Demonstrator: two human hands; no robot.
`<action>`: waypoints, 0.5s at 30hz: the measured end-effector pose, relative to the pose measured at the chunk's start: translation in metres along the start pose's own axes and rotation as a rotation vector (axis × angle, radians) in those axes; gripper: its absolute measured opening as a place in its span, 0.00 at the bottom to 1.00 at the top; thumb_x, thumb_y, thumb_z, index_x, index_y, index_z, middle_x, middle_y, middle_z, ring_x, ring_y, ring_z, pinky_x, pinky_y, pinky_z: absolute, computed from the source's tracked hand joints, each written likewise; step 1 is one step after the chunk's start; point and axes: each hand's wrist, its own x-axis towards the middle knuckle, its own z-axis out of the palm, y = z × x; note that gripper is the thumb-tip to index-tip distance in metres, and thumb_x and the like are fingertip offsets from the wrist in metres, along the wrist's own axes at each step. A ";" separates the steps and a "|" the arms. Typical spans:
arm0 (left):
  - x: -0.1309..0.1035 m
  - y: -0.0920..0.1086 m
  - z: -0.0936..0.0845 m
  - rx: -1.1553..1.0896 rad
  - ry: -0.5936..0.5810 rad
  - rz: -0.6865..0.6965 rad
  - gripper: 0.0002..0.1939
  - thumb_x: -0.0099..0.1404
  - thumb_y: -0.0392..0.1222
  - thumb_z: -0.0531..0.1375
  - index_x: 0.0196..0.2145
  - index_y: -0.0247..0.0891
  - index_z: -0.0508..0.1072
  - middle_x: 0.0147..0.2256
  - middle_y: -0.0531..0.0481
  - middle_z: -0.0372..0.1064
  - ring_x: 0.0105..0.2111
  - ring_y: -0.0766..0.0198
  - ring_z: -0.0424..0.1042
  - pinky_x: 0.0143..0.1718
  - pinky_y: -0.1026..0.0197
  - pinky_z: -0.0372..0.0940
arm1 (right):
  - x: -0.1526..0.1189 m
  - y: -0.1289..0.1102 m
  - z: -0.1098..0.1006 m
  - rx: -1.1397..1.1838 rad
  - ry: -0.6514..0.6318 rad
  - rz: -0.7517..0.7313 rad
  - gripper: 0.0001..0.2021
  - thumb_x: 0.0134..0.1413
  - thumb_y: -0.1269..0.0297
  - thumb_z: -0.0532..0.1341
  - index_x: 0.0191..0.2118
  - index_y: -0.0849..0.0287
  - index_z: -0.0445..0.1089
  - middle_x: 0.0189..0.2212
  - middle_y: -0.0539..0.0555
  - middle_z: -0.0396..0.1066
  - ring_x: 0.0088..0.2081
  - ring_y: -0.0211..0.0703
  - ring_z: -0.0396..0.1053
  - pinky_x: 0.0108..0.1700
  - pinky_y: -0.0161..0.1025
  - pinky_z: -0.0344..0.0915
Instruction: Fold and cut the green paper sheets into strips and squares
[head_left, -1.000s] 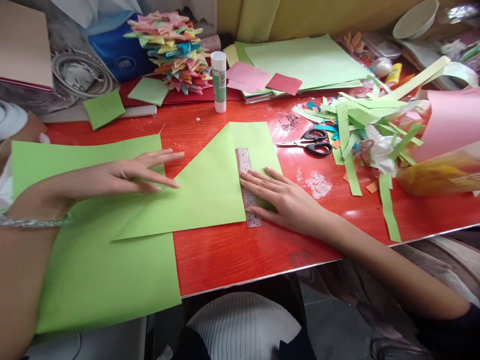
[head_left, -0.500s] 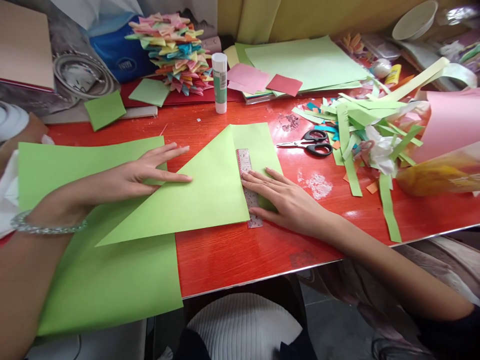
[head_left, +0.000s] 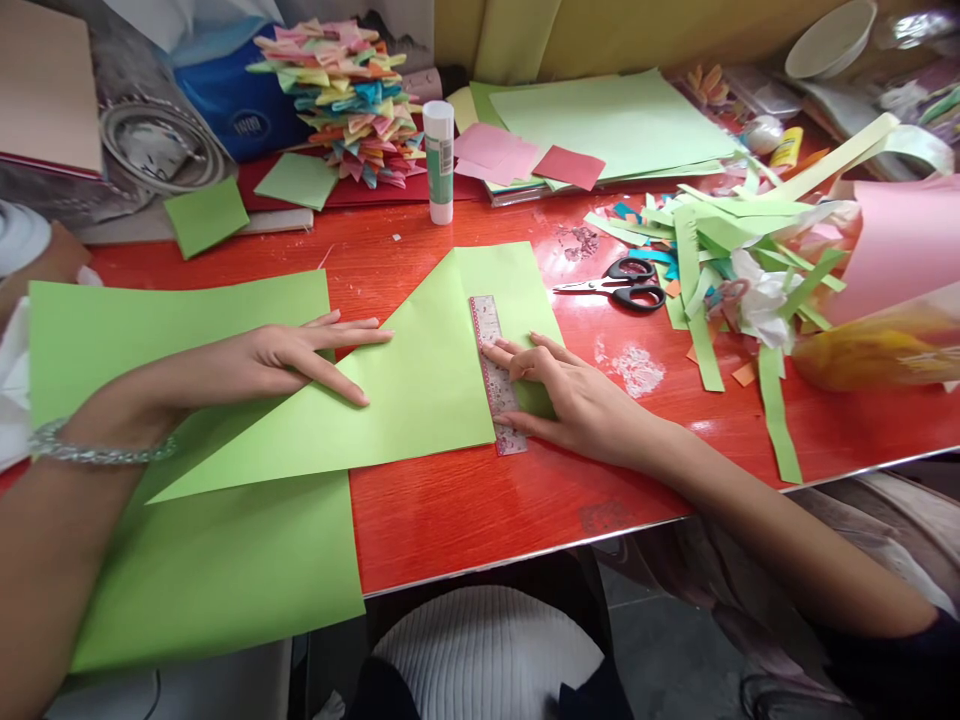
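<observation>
A folded sheet of green paper (head_left: pixel 420 400) lies on the red table, its pointed flap reaching left over another green sheet (head_left: pixel 247 570). My left hand (head_left: pixel 289 360) rests on the sloping edge of the flap with fingers spread. A short clear ruler (head_left: pixel 487 330) with a patterned face lies along the flap's right edge, over the folded paper. On the ruler are the fingertips of my right hand (head_left: pixel 551 385); its index finger is bent and its fingers are apart. Part of the ruler is hidden under that hand.
Black-handled scissors (head_left: pixel 634 285) lie to the right, beside a heap of green paper strips (head_left: pixel 705 240). Behind the work stand a glue stick (head_left: pixel 439 165) and a stack of folded colored paper pieces (head_left: pixel 349 100). Pale green sheets (head_left: pixel 607 125) lie at the back.
The flap's left tip has shifted further left and slightly down. My left fingers have spread and moved on the flap. My right index finger has bent up on the ruler.
</observation>
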 end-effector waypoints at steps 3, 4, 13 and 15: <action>0.001 0.001 0.000 -0.011 0.004 0.018 0.16 0.67 0.42 0.52 0.40 0.60 0.79 0.63 0.67 0.52 0.64 0.46 0.51 0.65 0.43 0.44 | 0.000 0.000 0.000 -0.007 -0.013 -0.002 0.22 0.63 0.59 0.56 0.57 0.62 0.52 0.60 0.62 0.61 0.63 0.46 0.55 0.68 0.51 0.47; 0.001 0.001 0.000 -0.013 0.006 0.020 0.16 0.67 0.42 0.53 0.40 0.60 0.79 0.63 0.66 0.53 0.64 0.46 0.51 0.65 0.42 0.44 | 0.000 0.000 0.000 -0.010 -0.015 -0.002 0.22 0.63 0.59 0.56 0.57 0.61 0.52 0.61 0.62 0.61 0.64 0.46 0.55 0.68 0.51 0.47; 0.003 0.004 0.002 0.027 0.012 0.154 0.19 0.70 0.54 0.47 0.47 0.57 0.76 0.66 0.65 0.46 0.67 0.46 0.39 0.65 0.42 0.38 | 0.001 0.000 0.000 -0.007 -0.015 0.011 0.21 0.62 0.59 0.56 0.57 0.61 0.53 0.60 0.61 0.61 0.64 0.45 0.55 0.67 0.51 0.48; 0.002 0.009 0.000 0.003 0.053 0.166 0.24 0.69 0.60 0.45 0.46 0.54 0.77 0.65 0.62 0.49 0.67 0.44 0.40 0.65 0.39 0.38 | 0.001 0.000 0.000 -0.007 -0.016 0.016 0.22 0.62 0.59 0.56 0.57 0.61 0.53 0.60 0.61 0.61 0.64 0.45 0.55 0.67 0.51 0.48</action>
